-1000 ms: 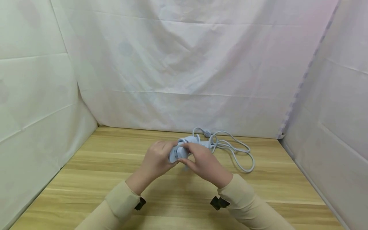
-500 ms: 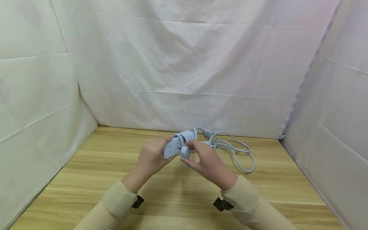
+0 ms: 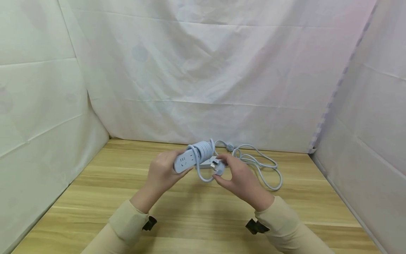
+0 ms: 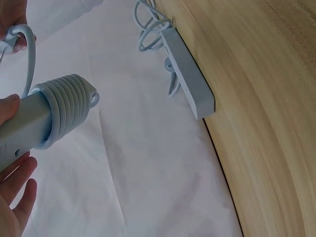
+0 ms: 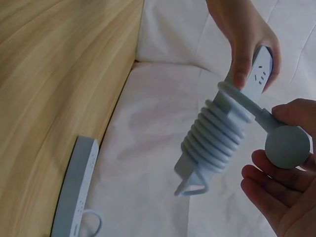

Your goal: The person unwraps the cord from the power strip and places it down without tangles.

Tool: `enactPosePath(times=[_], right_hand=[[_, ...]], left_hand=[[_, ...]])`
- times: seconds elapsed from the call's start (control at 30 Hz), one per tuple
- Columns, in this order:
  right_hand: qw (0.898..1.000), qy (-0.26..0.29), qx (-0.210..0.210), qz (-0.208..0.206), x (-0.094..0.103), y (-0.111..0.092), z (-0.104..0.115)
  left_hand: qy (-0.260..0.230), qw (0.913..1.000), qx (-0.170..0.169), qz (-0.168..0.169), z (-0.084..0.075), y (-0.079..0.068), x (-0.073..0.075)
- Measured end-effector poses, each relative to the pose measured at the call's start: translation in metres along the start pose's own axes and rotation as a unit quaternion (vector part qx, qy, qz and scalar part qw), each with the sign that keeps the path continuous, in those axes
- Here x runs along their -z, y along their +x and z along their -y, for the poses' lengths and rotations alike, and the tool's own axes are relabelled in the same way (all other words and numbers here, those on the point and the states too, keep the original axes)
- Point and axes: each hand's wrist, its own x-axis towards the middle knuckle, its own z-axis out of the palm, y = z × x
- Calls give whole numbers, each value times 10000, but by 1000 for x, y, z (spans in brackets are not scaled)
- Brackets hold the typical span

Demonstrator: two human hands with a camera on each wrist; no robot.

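Observation:
A pale blue power strip (image 3: 184, 161), its cord (image 5: 212, 138) wound in tight coils round one end, is held above the table. My left hand (image 3: 162, 170) grips the bare end, thumb on one side and fingers on the other. In the head view my right hand (image 3: 241, 176) pinches the cord's plug (image 3: 218, 168) between thumb and fingers, its metal prongs facing left toward the strip. A short loop of cord runs from the coils to the plug. The right wrist view shows the plug's round back (image 5: 287, 147) near my fingertips.
A second power strip (image 4: 190, 74) lies on the wooden table (image 3: 127, 197) behind my hands. Its loose cord (image 3: 272, 165) spreads in loops to the right, with a plug (image 3: 229, 147) near the back edge. White cloth (image 3: 203, 70) hangs behind and at both sides.
The plug has come away from the strip's socket face and moved right in my right hand, its prongs now in sight. My left hand has shifted slightly left with the strip.

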Motion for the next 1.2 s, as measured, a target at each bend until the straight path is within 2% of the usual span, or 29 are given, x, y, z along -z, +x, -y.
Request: enactPosePath(times=[0.4, 0.63, 0.77, 1.0, 1.2], right_hand=[[9987, 111, -359, 346, -1, -14, -15], [9981, -76, -466, 405, -2, -15, -12], [9991, -202, -231, 278, -5, -12, 0], [9973, -129, 723, 42, -17, 0, 21], [9964, -138, 839, -4, -24, 4, 28]], left_hand=[[-169, 9995, -74, -254, -1, 1, 0], [-221, 9996, -39, -184, -4, 2, 2], [-237, 9996, -45, -136, -6, 2, 4], [-365, 9991, -14, -204, -11, 3, 7], [-444, 9986, 10, -273, -16, 4, 10]])
